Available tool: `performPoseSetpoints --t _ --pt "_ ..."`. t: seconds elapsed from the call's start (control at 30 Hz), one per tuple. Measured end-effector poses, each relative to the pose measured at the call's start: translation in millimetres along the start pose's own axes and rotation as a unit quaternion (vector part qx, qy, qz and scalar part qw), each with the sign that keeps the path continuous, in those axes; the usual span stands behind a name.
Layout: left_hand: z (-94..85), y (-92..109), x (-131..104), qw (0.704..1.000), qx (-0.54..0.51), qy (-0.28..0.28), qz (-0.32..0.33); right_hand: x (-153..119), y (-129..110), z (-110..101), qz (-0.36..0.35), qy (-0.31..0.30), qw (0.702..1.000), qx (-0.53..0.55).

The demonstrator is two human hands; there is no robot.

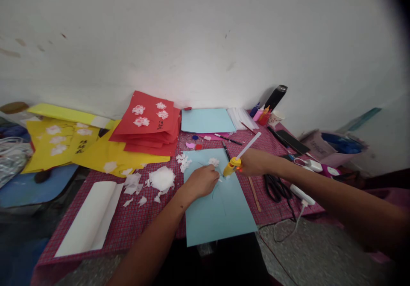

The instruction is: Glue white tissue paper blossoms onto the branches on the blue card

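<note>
A light blue sheet (221,217) lies at the table's front edge, with thin dark lines and a small white paper blossom (214,161) near its top. My right hand (248,162) is closed around a yellow glue gun (231,167); a whitish glue stick sticks out of its back, and its nozzle points down at the sheet. My left hand (205,180) rests on the sheet just left of the nozzle, fingers pinched together; what they hold, if anything, is too small to tell. White paper pieces (183,162) lie at the sheet's upper left edge.
Red sheets (147,119) with blossoms and yellow sheets (64,141) lie at the left. Torn white tissue (162,179) and a folded white paper (86,217) are nearer. Blue sheets (207,120) lie behind. Black scissors (273,190), a power strip (303,194) and a black bottle (276,97) stand or lie right.
</note>
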State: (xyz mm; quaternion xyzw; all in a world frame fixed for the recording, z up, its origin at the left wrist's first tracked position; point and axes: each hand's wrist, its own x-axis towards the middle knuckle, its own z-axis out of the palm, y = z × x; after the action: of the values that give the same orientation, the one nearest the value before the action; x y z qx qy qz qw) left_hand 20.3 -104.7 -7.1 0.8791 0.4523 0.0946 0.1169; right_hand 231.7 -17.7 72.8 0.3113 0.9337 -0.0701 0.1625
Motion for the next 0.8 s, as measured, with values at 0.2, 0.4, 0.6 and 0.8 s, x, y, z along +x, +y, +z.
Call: performPoseSetpoints --t 0.2,0.4,0.6,0.8 --pt "0.8 -0.2 -0.7 1.0 0.003 0.003 -0.001 -1.9 -0.3 -4.5 -0.006 0.016 1.0 0.005" --pt "1.5 -0.4 -0.8 1.0 0.001 0.004 -0.001 -1.0 2.4 -3.2 0.001 0.005 1.0 0.0" --pt "3.4 -1.4 -0.5 1.0 -0.004 0.0 -0.005 -3.1 1.2 -7.5 0.009 0.004 1.0 0.012" --pt "2.8 -1.4 -0.1 1.0 0.003 -0.001 0.001 -4.4 -1.7 -8.6 0.003 0.001 1.0 0.016"
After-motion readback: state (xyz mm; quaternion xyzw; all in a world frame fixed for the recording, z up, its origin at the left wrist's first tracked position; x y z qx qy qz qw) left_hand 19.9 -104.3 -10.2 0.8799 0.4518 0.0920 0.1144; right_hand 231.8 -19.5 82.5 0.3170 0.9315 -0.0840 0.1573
